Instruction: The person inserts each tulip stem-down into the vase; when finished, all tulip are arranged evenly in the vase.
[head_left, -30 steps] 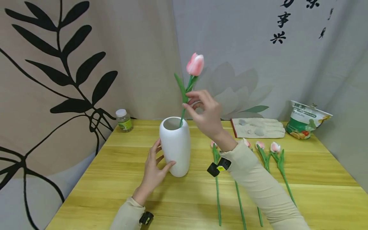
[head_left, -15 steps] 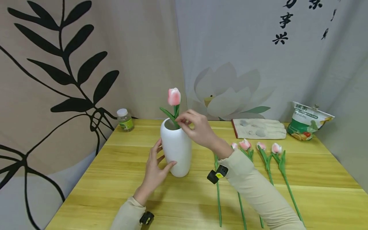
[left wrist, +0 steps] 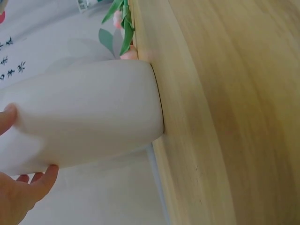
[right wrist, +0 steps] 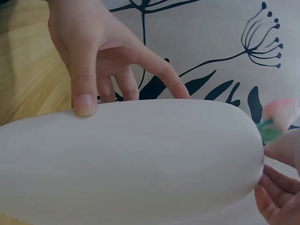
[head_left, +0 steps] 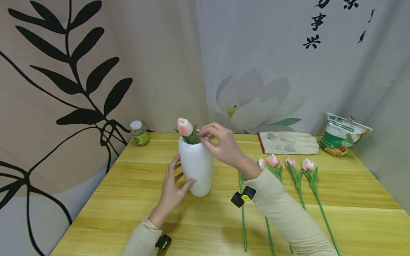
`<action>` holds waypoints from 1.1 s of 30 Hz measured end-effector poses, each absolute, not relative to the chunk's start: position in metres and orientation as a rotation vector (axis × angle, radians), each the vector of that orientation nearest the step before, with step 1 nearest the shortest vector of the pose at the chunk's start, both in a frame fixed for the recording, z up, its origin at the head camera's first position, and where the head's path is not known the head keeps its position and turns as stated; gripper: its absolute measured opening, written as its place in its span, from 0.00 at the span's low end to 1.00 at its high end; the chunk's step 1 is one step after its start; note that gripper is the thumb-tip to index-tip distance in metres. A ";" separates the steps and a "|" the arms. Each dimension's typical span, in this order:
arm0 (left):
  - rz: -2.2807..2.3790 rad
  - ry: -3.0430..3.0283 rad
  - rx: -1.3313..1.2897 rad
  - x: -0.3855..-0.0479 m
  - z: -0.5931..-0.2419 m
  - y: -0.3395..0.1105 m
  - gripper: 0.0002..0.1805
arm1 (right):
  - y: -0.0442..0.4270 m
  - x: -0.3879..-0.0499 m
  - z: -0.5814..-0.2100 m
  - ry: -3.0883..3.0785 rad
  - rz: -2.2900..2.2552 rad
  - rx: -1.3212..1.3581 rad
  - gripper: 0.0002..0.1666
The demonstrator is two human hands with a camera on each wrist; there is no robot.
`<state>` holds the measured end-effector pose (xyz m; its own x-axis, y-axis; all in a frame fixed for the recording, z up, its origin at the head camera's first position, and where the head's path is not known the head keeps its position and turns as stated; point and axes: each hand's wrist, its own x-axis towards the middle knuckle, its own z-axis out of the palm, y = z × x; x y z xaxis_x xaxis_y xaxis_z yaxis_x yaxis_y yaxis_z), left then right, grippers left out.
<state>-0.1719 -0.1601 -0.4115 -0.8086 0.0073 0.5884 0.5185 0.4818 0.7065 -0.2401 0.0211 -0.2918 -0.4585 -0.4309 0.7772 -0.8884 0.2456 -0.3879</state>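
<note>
A tall white vase (head_left: 196, 170) stands upright on the wooden table. My left hand (head_left: 171, 193) grips its left side, thumb across the front and fingers behind; the left wrist view shows the fingertips against the vase (left wrist: 93, 112). One pink tulip (head_left: 185, 127) sits in the vase's mouth, its bloom leaning left and its leaves at the rim; the lower stem is hidden inside. My right hand (head_left: 221, 144) is at the right of the rim, fingers loosely bent, apart from the bloom. In the right wrist view the tulip (right wrist: 280, 114) shows beyond the rim.
Several pink tulips (head_left: 308, 164) lie on the table (head_left: 128, 199) at the right, partly under the right sleeve. Behind them are a folded white glove (head_left: 288, 143) and a green-and-white snack bag (head_left: 341, 135). A small lidded bottle (head_left: 139, 134) stands at the back left.
The tulip has gone down into the vase and tipped left. My right hand came down to the rim with it, then stayed there as the tulip slipped free. My left hand kept its grip.
</note>
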 end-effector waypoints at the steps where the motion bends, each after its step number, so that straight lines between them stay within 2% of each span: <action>1: -1.307 -2.214 -0.435 -0.172 -0.412 -0.160 0.49 | 0.022 -0.240 -0.292 -1.985 1.170 1.188 0.04; 9: -1.319 -2.203 -0.437 -0.172 -0.412 -0.162 0.49 | 0.042 -0.235 -0.302 -1.853 1.567 1.039 0.06; 16: -1.330 -2.190 -0.409 -0.170 -0.412 -0.162 0.49 | 0.072 -0.238 -0.331 -1.917 1.749 0.826 0.09; 25: -1.334 -2.182 -0.417 -0.170 -0.413 -0.161 0.49 | 0.111 -0.237 -0.391 -2.225 1.741 0.541 0.16; 33: -1.321 -2.186 -0.447 -0.172 -0.412 -0.161 0.48 | 0.132 -0.234 -0.430 -2.775 1.344 0.430 0.19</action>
